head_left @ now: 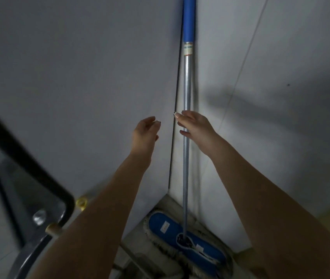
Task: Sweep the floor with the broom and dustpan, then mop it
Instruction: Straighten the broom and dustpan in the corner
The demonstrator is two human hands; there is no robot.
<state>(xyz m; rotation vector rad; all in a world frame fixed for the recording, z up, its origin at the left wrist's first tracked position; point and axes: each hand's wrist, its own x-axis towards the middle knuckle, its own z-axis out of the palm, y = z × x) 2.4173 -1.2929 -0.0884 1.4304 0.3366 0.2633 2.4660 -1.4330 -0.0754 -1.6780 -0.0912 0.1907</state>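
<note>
Mop (186, 178) stood in the corner of the walls (79, 67), right grip (196, 125) at its pole (187, 81).
Its blue head (210, 257) lay on the floor (166, 201), pole upright. The right grip's fingers lay straight across the pole, thumb spread apart below; the left grip (145, 131) hung relaxed and spread just beside, holding nothing.

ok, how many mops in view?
1. The flat mop stands in the wall corner, its blue head on the floor, with the right hand at its pole. More could be hidden outside the frame.
</note>
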